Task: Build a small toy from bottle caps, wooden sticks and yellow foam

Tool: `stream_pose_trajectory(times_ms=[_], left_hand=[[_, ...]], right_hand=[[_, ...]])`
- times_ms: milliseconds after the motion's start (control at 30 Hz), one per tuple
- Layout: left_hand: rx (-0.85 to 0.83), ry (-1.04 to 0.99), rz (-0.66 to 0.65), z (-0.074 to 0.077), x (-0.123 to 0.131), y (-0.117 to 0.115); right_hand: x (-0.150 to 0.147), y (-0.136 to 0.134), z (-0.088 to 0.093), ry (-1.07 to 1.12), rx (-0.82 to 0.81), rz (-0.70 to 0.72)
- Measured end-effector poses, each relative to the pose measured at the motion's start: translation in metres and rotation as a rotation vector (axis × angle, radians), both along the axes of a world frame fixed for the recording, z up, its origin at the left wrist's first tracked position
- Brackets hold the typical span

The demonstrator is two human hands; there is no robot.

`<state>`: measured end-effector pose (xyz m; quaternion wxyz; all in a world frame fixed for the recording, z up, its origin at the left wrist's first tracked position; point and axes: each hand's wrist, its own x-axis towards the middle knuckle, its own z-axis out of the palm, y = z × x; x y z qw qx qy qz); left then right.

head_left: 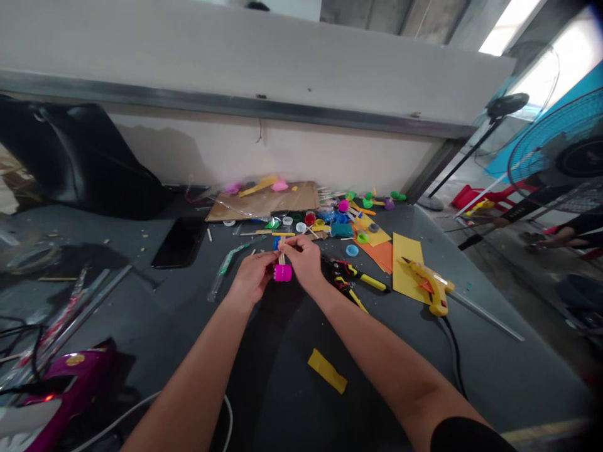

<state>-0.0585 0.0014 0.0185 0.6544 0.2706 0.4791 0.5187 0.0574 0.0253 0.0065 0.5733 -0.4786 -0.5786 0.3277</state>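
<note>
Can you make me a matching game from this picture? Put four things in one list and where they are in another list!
Things:
1. pink cap
2. glue gun
3. phone
4. yellow strip

Places:
A. on the table, nearer the person than the hands
B. on a yellow sheet
C. between the left hand and right hand
D. on the table, left of both hands

Right pairs: 1-C, 2-B, 3-D, 4-A
</note>
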Motion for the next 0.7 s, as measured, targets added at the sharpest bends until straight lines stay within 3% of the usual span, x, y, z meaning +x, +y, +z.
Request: stream_pose_trajectory(times_ms=[133, 333, 467, 567, 633, 700], left_hand=[[0.032, 0.062, 0.029, -0.002, -0.006, 0.002], [0.090, 0.168, 0.200, -0.008, -0.023, 0.007], [0.096, 0.138, 0.198, -0.013, -0.022, 0.010], [0.143, 0.151, 0.170, -0.014, -0.021, 0.011], [0.180, 0.270, 0.176, -0.010, -0.025, 0.010], [0.210, 0.537, 0.204, -0.004, -0.032, 0.006]], right_hand=[[0.002, -0.002, -0.001, -0.089, 0.027, 0.005], [0.004, -0.021, -0.003, -0.300, -0.001, 0.052], [-0.002, -0.030, -0.002, -0.539, 0.007, 0.074], [-0.002, -0.026, 0.000, -0.591, 0.015, 0.040], [0.002, -0.022, 0.002, -0.588, -0.002, -0.012], [0.007, -0.020, 0.003, -0.612, -0.024, -0.067]])
